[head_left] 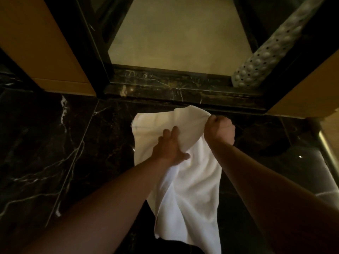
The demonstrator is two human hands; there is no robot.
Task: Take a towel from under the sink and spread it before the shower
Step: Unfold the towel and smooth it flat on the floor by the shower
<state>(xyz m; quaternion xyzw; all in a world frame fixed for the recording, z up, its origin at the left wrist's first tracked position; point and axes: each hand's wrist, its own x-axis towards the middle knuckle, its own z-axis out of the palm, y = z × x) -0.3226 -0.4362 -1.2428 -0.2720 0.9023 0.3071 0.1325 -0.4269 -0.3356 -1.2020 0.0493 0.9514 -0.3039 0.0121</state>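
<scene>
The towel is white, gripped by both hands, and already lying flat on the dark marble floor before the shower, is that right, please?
Not quite. In the head view the white towel is gripped by both the left hand and the right hand before the shower sill, but it is not lying flat: it hangs bunched and rumpled from the hands above the dark marble floor.

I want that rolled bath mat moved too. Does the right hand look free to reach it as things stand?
Probably not yet. The right hand is fisted on the white towel, as is the left hand. The rolled mat leans beyond the dark threshold, with nothing between; letting go comes first.
</scene>
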